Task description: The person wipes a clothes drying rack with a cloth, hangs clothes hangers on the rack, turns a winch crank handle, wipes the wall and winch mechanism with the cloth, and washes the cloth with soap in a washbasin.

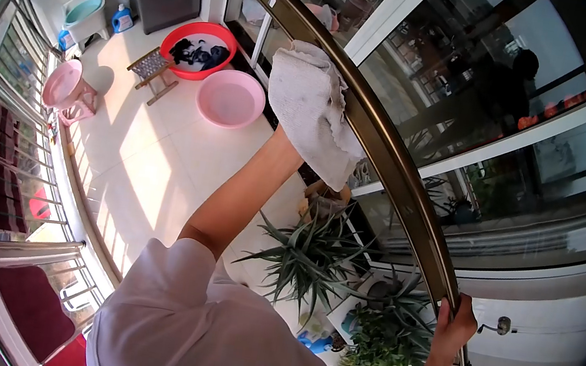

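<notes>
While the person leans out along the brass-coloured rail, the cloth lies draped over its upper stretch, pressed there from beneath; the left hand is wholly hidden under the fabric, so how far its fingers are closed cannot be told, only that it bears the cloth against the rail; the right hand is lower down the same rail, fingers wrapped shut around the metal.

Item, cloth: pale, worn towelling, loose folds hanging below the rail; judged soft, light and limp, likely to slip off a smooth bar unless bunched in the palm; best taken by the thick middle, not the trailing corner.

Item, rail: curved, glossy, stiff; probably slick to bare skin.

Below the rail: spiky potted plants; farther down, on the tiled floor, a pink basin, a red basin holding dark laundry, a small wooden stool, a pink stool.

Beyond the rail: sliding glass doors.
</notes>
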Tool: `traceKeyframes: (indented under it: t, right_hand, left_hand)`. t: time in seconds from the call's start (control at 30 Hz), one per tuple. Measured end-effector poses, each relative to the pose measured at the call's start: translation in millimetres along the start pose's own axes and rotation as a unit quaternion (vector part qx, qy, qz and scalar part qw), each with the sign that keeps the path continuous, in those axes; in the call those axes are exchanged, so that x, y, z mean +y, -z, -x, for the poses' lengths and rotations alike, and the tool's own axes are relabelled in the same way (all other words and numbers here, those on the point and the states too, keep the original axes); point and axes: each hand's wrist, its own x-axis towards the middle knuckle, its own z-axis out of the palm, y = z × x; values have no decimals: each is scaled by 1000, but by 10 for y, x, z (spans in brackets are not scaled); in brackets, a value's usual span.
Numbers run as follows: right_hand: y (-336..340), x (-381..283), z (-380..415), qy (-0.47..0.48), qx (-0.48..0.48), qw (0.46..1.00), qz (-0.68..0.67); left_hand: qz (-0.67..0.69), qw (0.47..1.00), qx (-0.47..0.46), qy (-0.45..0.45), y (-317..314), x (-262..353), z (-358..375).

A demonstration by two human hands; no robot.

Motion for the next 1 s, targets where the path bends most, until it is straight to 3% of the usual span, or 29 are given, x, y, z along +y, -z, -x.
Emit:
traceKeyframes:
  t: [0.13, 0.3, 0.37, 0.4, 0.43, 0.5, 0.53, 0.6, 0.63, 0.67, 0.73, 0.87, 0.93, 1.0]
  right_hand:
    - [0, 21, 71, -1, 19, 1000, 8]
    - [20, 203, 189, 7, 24, 1000, 9]
    - [79, 235, 247, 12, 22, 1000, -3]
    - [88, 222, 265, 10, 21, 1000, -4]
    - [98, 193, 273, 8, 20, 1000, -6]
    - [107, 163, 297, 9, 24, 1000, -3]
    - [104, 160, 307, 11, 30, 999, 2]
    - [119, 168, 322, 11, 31, 999, 2]
    - [125, 185, 331, 7, 26, 1000, -1]
    - [140, 210, 353, 1, 21, 1000, -3]
    - [145, 242, 384, 5, 23, 1000, -10]
    - [148, 357, 484, 9, 28, 999, -13]
    - [174, 413, 504, 18, 34, 999, -6]
    - [186, 394, 539, 24, 32, 999, -5]
  left_hand:
    - [-252, 966, 17, -57, -110, 113, -9]
    - [-483, 860, -44, -161, -343, 171, 430]
    - [-485, 858, -83, -150, -296, 235, 452]
    - [-326, 942, -69, -35, -272, 244, 443]
    - [-153, 983, -50, 83, -260, 256, 448]
    - [-248, 966, -73, 27, -314, 303, 496]
    - [-495, 849, -111, -147, -472, 451, 508]
    - [-689, 644, -120, -309, -551, 476, 556]
    - [-692, 633, -120, -325, -568, 445, 587]
    - [-677, 653, -130, -315, -594, 420, 621]
    - [-605, 747, -132, -244, -639, 329, 689]
    - [-427, 891, -144, -50, -704, 217, 944]
    - [-353, 915, -184, 63, -769, 200, 1248]
    - [-298, 907, -242, 175, -880, 186, 1677]
